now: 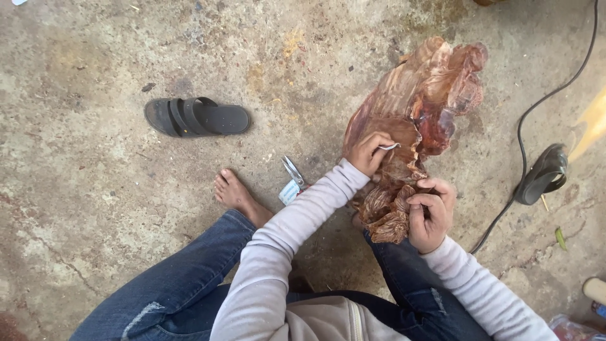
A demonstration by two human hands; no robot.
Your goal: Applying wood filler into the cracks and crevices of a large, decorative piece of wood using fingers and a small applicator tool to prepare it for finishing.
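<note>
Two hands on reddish carved wood piece (416, 107); left hand (368, 151) pinching small white scrap; right hand (430, 213) gripping lower edge.

A gnarled, reddish-brown carved wood piece (416, 107) stands tilted on the concrete floor (95, 177).

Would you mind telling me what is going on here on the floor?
A person sits on the stained concrete floor, working on a reddish-brown gnarled piece of carved wood. The left hand presses a small pale scrap, perhaps sandpaper, against its surface, while the right hand grips its lower end. Metal scissors lie beside the bare foot, and a black strapped sandal lies further off.
</note>
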